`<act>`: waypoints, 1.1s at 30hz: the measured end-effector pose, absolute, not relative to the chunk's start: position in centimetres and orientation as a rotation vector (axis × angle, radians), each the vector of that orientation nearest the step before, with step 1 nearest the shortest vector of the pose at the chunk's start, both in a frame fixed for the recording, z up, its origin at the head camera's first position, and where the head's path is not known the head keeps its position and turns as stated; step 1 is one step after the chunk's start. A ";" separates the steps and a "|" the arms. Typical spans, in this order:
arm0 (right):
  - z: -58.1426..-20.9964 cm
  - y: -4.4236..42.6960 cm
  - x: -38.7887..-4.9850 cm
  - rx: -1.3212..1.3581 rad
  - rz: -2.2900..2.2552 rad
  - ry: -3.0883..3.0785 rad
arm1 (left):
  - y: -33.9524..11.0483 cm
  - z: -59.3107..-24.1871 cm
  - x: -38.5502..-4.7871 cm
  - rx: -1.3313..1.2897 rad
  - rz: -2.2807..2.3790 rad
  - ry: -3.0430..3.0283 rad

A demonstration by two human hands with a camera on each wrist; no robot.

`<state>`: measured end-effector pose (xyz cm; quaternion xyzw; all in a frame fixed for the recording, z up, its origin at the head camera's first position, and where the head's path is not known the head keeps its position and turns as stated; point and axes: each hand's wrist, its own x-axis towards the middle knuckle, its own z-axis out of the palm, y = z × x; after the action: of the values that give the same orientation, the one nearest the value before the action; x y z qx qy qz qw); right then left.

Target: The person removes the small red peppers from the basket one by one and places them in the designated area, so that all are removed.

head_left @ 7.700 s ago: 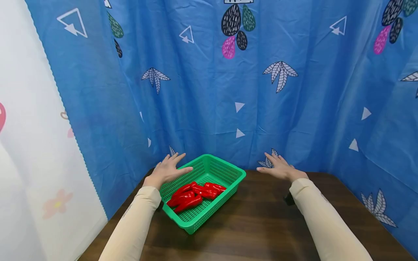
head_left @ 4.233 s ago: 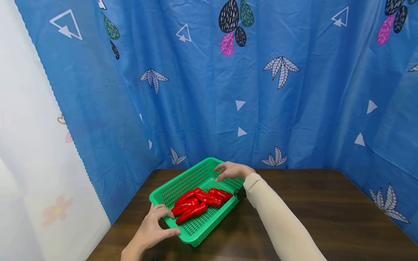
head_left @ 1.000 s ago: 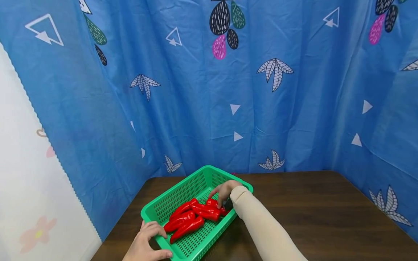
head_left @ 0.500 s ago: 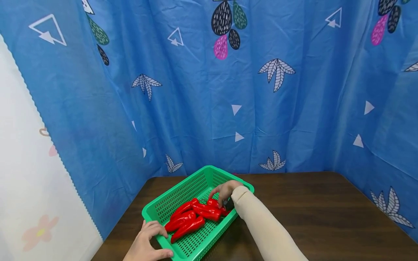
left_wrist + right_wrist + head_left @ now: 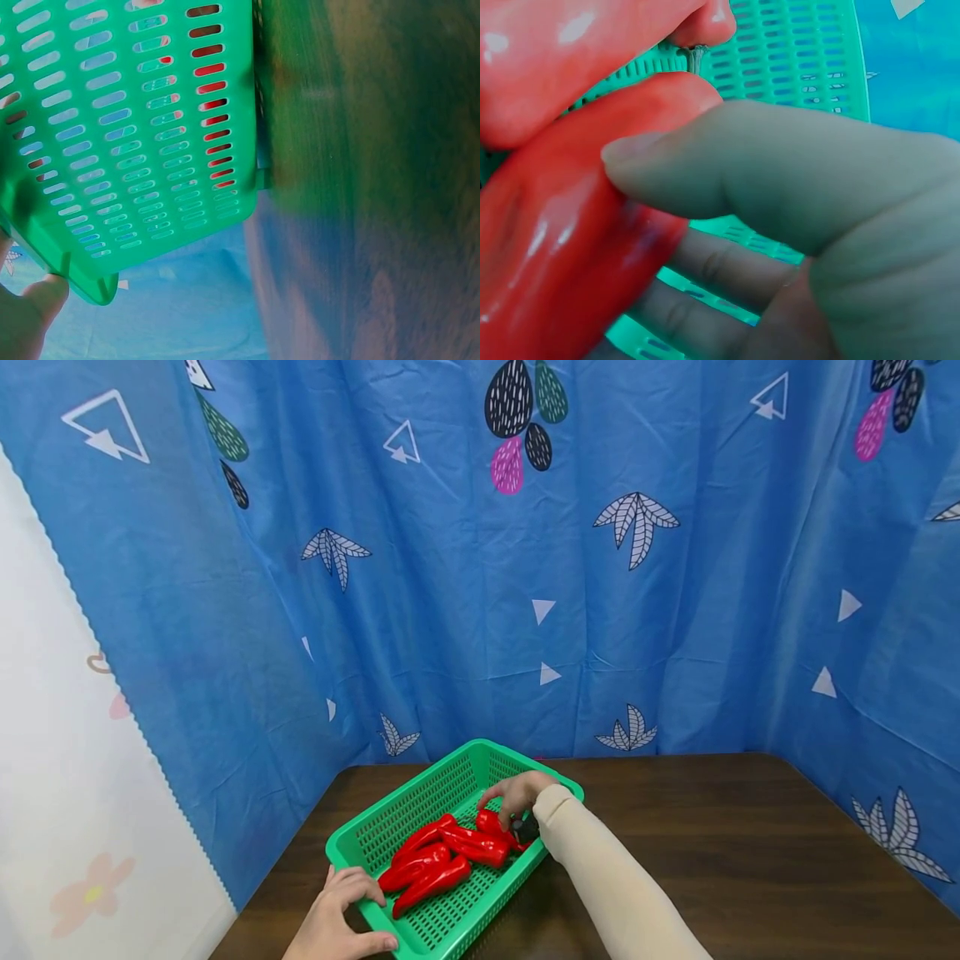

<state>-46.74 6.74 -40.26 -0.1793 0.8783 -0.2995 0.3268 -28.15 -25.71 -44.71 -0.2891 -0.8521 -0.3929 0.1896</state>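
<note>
A green perforated plastic basket (image 5: 420,802) stands at a slant on the table, with several glossy red peppers (image 5: 431,888) in its near half. My left hand (image 5: 337,914) grips the basket's near left corner, fingers over the rim; the left wrist view has its thumb (image 5: 46,296) at the rim. Inside the basket, my right hand (image 5: 519,793) pinches the red pepper (image 5: 547,247) lying farthest right. In the right wrist view the thumb presses its upper side and other fingers reach beneath. The far end of this pepper is partly hidden by the hand in the head view.
Dark wood-patterned table (image 5: 712,852) surrounds the basket and extends to the right. A blue patterned curtain (image 5: 450,610) hangs behind and on the right side, and a white one (image 5: 67,760) is at the left.
Both hands came from above the table: the left to the basket's near corner, the right down to the peppers. Lately the right hand and its pepper have risen slightly. The basket shifted nearer.
</note>
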 end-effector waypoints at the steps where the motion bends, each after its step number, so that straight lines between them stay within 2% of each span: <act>1: -40.2 6.7 -46.7 -0.466 -0.796 2.301 | -25.7 -44.7 -28.2 -0.815 -1.106 -2.395; 28: -38.1 7.0 -45.3 -0.496 -0.896 2.360 | -25.8 -44.9 -28.3 -0.829 -1.094 -2.383; 33: -37.7 6.7 -44.9 -0.435 -1.003 2.328 | -25.8 -44.7 -28.1 -0.812 -1.098 -2.392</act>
<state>-44.95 6.74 -37.72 -0.1625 0.8687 -0.3742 0.2811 -28.09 -25.76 -44.65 -0.2893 -0.8522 -0.3912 0.1923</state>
